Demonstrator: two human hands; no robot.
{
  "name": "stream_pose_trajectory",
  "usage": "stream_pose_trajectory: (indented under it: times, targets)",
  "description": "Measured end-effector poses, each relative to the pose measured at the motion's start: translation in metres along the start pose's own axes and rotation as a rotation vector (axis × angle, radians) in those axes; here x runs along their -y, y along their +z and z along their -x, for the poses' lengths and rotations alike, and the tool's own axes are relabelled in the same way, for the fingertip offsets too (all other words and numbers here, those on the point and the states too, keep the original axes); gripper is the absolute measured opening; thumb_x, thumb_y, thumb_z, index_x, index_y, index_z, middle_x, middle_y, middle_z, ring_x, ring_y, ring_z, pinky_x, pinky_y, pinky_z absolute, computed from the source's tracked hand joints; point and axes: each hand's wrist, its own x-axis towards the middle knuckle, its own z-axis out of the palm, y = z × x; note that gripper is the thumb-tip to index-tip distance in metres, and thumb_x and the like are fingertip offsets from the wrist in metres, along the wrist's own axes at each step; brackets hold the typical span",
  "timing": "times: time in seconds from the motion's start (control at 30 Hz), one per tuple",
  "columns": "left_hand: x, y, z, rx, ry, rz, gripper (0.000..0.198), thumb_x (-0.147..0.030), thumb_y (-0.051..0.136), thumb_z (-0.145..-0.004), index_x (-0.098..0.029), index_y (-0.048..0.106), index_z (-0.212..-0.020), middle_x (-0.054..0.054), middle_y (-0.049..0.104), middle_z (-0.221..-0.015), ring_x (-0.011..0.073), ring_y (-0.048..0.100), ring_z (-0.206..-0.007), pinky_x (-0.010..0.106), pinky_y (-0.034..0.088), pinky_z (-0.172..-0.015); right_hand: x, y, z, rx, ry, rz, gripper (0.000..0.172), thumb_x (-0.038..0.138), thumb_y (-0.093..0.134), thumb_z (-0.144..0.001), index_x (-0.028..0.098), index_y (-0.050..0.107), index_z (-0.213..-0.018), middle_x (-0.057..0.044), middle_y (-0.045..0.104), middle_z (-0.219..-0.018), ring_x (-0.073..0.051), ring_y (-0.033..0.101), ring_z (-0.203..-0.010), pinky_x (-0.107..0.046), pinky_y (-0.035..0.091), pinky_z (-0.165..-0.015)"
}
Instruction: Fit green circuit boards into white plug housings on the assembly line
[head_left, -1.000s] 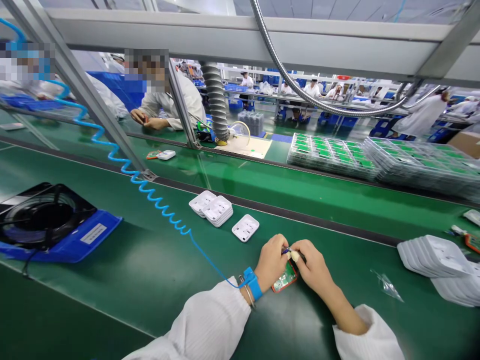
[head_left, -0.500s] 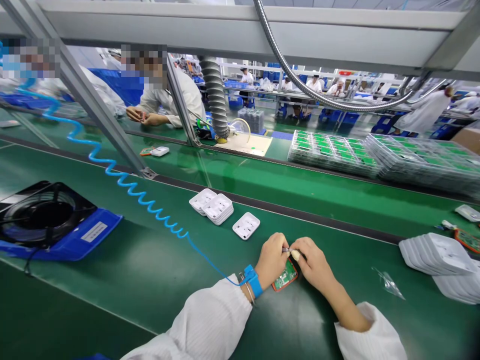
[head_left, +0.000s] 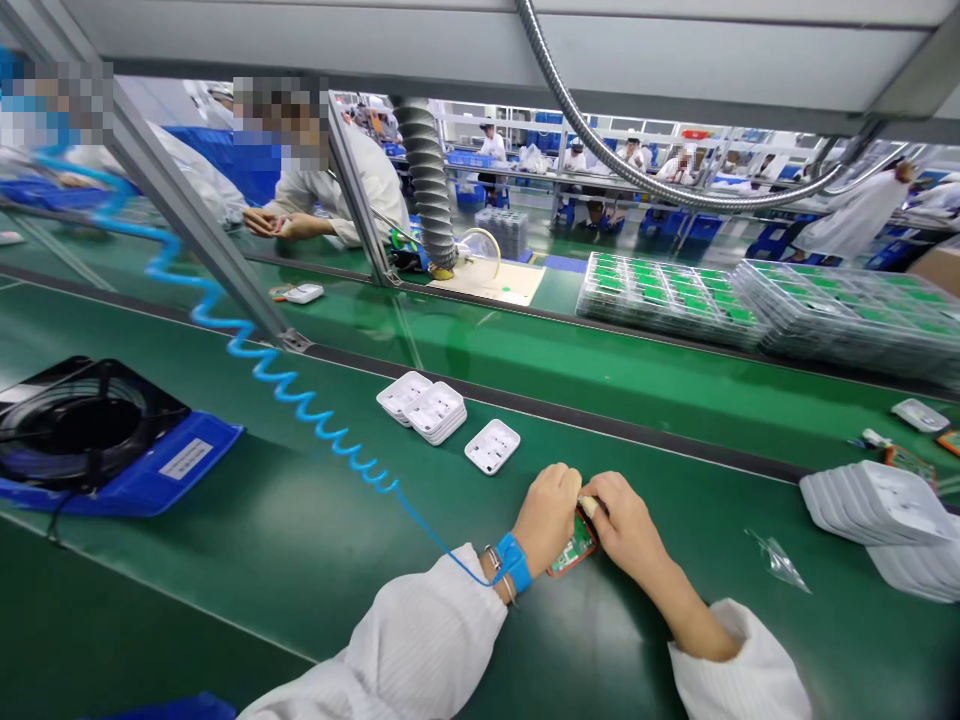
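Two hands meet over one small green circuit board (head_left: 571, 546) in a red frame, which lies on the green belt (head_left: 300, 560) near the front edge, between the wrists. The left hand (head_left: 546, 512) is curled shut over the board's upper left end, thumb and forefinger pinched together; the right hand (head_left: 627, 522) is closed as well, its fingertips nipping a small pale part (head_left: 590, 506) at the board's top corner. By my judgement the step in hand is the seating of that pale piece onto the board, and the next move calls for a steady pinch and a small, straight press while the left hand pins the board flat. A blue wrist strap (head_left: 514, 562) with its coiled blue cord (head_left: 300, 405) sits on the left wrist; a single white housing (head_left: 492, 446) lies just beyond the hands. Against the earlier frame the hands have drawn closer together, the small metal tip once seen between the fingers is now covered, and the view has tipped slightly downward.
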Motion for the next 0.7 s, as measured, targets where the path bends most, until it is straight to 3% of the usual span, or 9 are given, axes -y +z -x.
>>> stream_pose_trajectory:
  times: [0.33, 0.53, 0.7]
  targets:
    - [0.000, 0.003, -0.001, 0.005, -0.039, -0.022, 0.019, -0.002, 0.038, -0.079, -0.020, 0.039, -0.075, 0.003, 0.047, -0.079, 0.0185, 0.043, -0.075, 0.032, 0.037, -0.067, 0.003, 0.009, -0.003, -0.010, 0.048, 0.055, 0.013, 0.014, 0.039, -0.082, 0.020, 0.048, -0.074, -0.003, 0.053, -0.075, -0.018, 0.048, -0.074, -0.031, 0.039, -0.066]
    - [0.008, 0.002, -0.009, 0.024, -0.097, 0.047, 0.014, -0.005, 0.040, -0.080, -0.019, 0.040, -0.077, 0.003, 0.048, -0.081, 0.0183, 0.045, -0.077, 0.031, 0.039, -0.068, 0.001, 0.006, -0.016, -0.043, 0.098, 0.001, 0.013, 0.017, 0.043, -0.081, 0.020, 0.055, -0.078, -0.004, 0.057, -0.078, -0.017, 0.052, -0.075, -0.029, 0.041, -0.067]
    - [0.009, 0.001, -0.009, 0.025, -0.081, -0.016, 0.012, -0.007, 0.040, -0.083, -0.019, 0.042, -0.078, 0.003, 0.049, -0.083, 0.0189, 0.045, -0.078, 0.032, 0.040, -0.070, 0.004, 0.013, -0.020, -0.072, 0.062, 0.026, 0.013, 0.019, 0.043, -0.082, 0.019, 0.054, -0.075, -0.004, 0.055, -0.075, -0.017, 0.051, -0.074, -0.029, 0.040, -0.066]
